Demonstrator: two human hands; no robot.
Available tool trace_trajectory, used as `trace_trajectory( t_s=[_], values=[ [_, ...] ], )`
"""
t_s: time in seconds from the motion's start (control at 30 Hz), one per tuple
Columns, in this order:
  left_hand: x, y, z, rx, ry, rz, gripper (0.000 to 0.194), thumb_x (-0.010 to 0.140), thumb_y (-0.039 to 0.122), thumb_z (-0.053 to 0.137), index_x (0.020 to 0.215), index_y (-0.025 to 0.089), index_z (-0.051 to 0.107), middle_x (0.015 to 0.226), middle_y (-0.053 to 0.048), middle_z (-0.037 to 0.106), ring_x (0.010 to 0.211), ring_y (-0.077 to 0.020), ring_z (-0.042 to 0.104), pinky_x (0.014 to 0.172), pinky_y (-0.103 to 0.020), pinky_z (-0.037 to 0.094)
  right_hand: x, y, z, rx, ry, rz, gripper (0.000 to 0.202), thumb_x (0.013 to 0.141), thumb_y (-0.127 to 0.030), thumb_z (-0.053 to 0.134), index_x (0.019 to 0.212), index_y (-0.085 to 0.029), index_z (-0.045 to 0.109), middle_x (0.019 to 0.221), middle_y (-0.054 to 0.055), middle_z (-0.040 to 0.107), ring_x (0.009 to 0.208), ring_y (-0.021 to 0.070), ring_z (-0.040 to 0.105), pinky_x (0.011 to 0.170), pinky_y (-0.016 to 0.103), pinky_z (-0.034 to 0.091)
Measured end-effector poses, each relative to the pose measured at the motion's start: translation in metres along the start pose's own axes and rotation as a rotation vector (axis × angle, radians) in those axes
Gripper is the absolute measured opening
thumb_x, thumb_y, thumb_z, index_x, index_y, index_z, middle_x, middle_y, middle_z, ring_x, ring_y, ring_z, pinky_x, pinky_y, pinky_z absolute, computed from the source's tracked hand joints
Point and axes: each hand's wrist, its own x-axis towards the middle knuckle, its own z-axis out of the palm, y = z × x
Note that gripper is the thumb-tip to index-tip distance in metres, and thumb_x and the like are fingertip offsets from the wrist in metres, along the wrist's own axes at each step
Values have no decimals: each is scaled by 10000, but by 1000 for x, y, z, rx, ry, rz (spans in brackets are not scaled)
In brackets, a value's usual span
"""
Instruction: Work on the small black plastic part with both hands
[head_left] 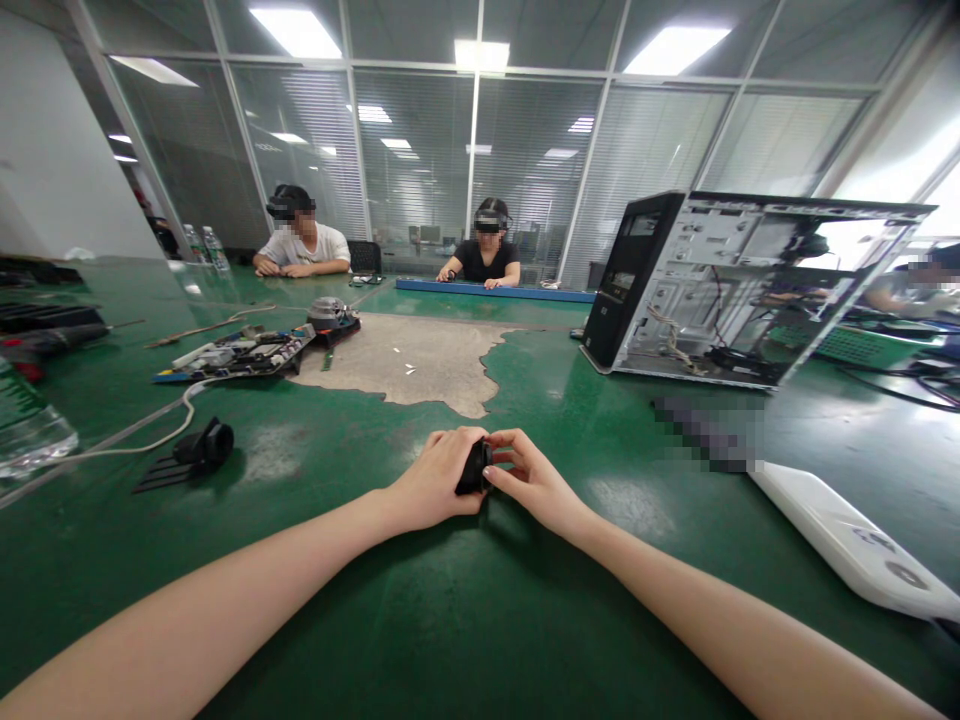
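A small black object (472, 468), partly covered by fingers, is at the middle of the green table; its exact kind cannot be made out. My left hand (433, 482) wraps over it from the left, with the thumb low along the near side. From the right, my right hand (538, 485) closes in with curved fingers, thumb and fingertips touching the object's right side. Left of my hands lies a black part (206, 447) with a round end and thin prongs. To the right rests a white, rounded device (855, 540).
An opened computer case (637, 280) stands at the right. A circuit board (240, 352) and a cooler-like part (332, 315) sit left of a bare patch (420, 365). A plastic bottle (30, 425) and a pale cable (180, 425) are at left. Two people sit across.
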Motion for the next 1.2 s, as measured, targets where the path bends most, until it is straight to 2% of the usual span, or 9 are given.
trace_trajectory(
  t_s=[0.17, 0.3, 0.43, 0.83, 0.93, 1.07, 1.2],
  values=[
    [0, 0, 0, -5, -4, 4, 555, 640, 208, 590, 1129, 216, 326, 1074, -49, 503, 987, -225, 482, 889, -390, 315, 0, 1, -1, 28, -30, -36, 234, 731, -277, 602, 905, -225, 455, 942, 16, 510, 936, 162, 525, 711, 286, 484],
    [0, 1, -1, -8, -7, 3, 560, 638, 202, 593, 1129, 217, 324, 1071, -49, 504, 981, -225, 483, 887, -391, 316, 0, 1, -1, 15, 3, -101, 213, 719, -267, 613, 883, -227, 483, 928, 11, 489, 895, 153, 516, 698, 279, 478],
    [0, 1, -2, -10, -11, 5, 548, 649, 205, 589, 1128, 215, 323, 1072, -51, 504, 977, -222, 485, 885, -388, 317, 0, 0, 0, 8, 17, -78, 174, 740, -283, 590, 870, -224, 490, 920, 11, 499, 893, 157, 525, 721, 295, 470],
    [-1, 0, 0, 0, -13, 2, 566, 652, 210, 593, 1144, 216, 314, 1090, -56, 500, 992, -233, 478, 889, -396, 316, 1, 2, -1, 43, -29, 11, 251, 748, -270, 581, 947, -220, 437, 980, 24, 512, 903, 151, 543, 746, 307, 470],
    [-1, 1, -2, -1, -17, 2, 558, 651, 205, 592, 1138, 219, 319, 1087, -53, 503, 990, -233, 480, 889, -396, 315, 1, 2, -2, 43, -52, -27, 229, 738, -237, 591, 910, -224, 440, 925, 9, 518, 882, 148, 544, 695, 278, 471],
    [0, 2, -3, -2, -16, 2, 555, 659, 204, 587, 1140, 216, 312, 1082, -56, 505, 983, -231, 482, 887, -397, 315, 0, 2, -1, -10, 3, -112, 191, 737, -221, 584, 894, -220, 476, 926, 11, 496, 915, 153, 521, 708, 270, 467],
    [0, 2, -2, -1, -14, 0, 557, 660, 208, 589, 1143, 216, 313, 1082, -54, 502, 986, -229, 479, 889, -394, 314, 0, 1, -1, -5, -4, -87, 163, 762, -241, 563, 894, -222, 470, 919, 8, 507, 940, 159, 527, 734, 282, 467]
  ],
)
